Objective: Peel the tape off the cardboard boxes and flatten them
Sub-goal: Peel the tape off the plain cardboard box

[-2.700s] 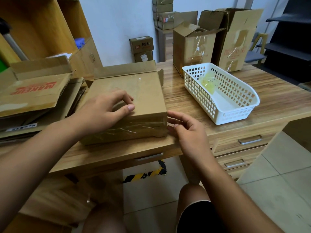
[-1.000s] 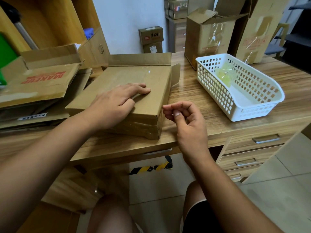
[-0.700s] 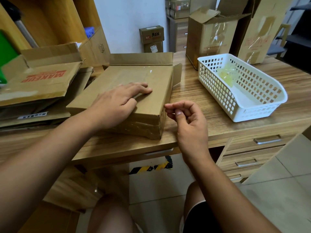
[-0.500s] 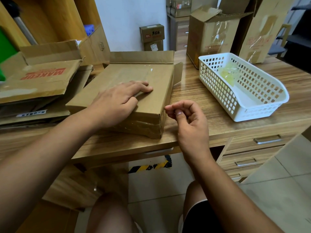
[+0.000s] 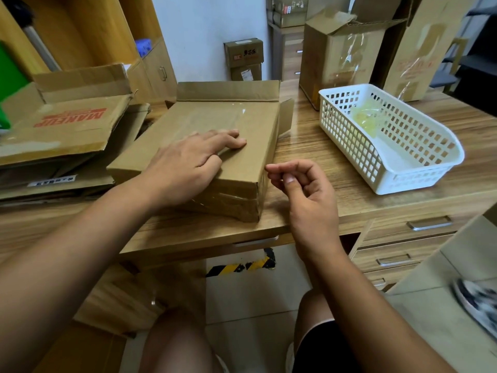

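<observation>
Box (image 5: 243,168) is pinned at the worktop's front edge by left hand (image 5: 188,162), fingers flat on top. Board is judged light and stiff; clear tape (image 5: 228,197) on the front face looks slick and is best picked at its right end. Right hand (image 5: 305,192) is curled, fingertips pinched together, nothing seen held.

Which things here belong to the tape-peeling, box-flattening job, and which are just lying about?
Job: taped box, left hand pressing it, right hand, flattened cardboard stack, upright taped boxes, white basket with wadded tape.
Lying about: wooden shelving, desk drawers, striped floor tape.
</observation>
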{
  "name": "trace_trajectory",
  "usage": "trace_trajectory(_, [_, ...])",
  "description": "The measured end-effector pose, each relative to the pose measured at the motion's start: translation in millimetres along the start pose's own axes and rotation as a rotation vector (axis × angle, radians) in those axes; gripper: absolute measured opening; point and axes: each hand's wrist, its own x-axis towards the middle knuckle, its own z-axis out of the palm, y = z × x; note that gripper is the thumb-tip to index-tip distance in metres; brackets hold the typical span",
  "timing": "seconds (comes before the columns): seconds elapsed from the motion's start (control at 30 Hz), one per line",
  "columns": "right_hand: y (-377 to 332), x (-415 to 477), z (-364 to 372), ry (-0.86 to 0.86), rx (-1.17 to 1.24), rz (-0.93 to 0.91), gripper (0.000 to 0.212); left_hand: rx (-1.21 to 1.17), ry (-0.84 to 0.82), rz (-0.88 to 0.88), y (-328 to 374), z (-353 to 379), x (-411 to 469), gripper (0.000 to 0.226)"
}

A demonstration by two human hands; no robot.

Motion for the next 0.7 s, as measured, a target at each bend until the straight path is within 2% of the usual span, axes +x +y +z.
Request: trace_trajectory(0.7, [-2.6,3.2,-3.4,-0.036,0.015,0.038,0.025,-0.001,0.010,-0.006,-1.0,1.1,2.4,0.055])
